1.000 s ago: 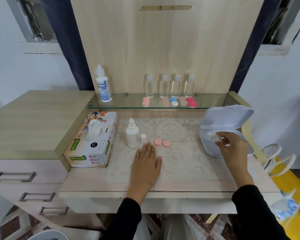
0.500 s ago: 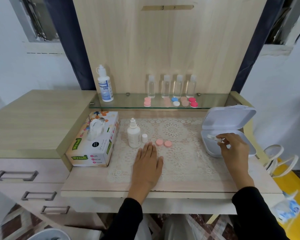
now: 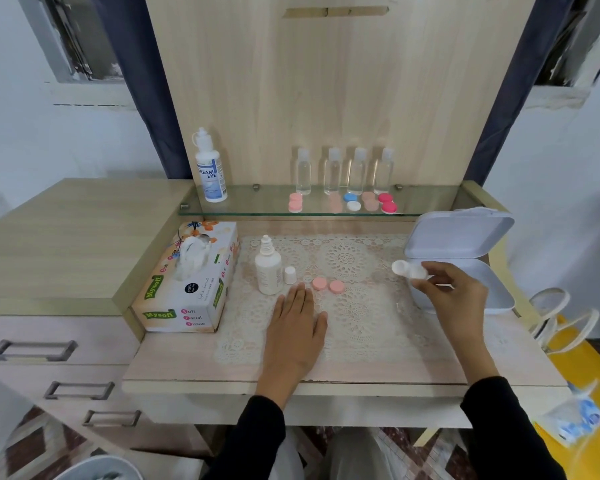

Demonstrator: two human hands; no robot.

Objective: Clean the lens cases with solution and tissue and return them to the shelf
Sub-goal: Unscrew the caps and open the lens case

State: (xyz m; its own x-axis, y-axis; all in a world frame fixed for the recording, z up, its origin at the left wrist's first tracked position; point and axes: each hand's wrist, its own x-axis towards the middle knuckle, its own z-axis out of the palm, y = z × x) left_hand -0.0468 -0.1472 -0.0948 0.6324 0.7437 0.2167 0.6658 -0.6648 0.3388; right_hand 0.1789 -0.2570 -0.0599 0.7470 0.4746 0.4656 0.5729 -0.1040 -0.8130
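Note:
My right hand [image 3: 454, 296] holds a white lens case base [image 3: 407, 269] by one end, just left of the open white box [image 3: 489, 275]. My left hand [image 3: 297, 323] lies flat on the lace mat, fingers apart, holding nothing. Two pink lens case caps [image 3: 327, 285] lie on the mat just beyond its fingertips. A small white solution bottle [image 3: 268, 268] stands uncapped beside its cap [image 3: 290, 274]. The tissue box [image 3: 191, 282] sits at the left. On the glass shelf [image 3: 257, 204] lie several lens cases: pink [image 3: 295, 202], blue and white [image 3: 352, 201], red [image 3: 387, 203].
A large solution bottle [image 3: 210, 168] stands at the shelf's left end, and several small clear bottles [image 3: 343, 171] line the back. Drawers [image 3: 32, 349] are at the lower left. A yellow surface with a white bag [image 3: 565, 317] lies to the right.
My right hand has lifted the white lens case base out of the open box and moved it left. My left hand has stayed flat on the mat.

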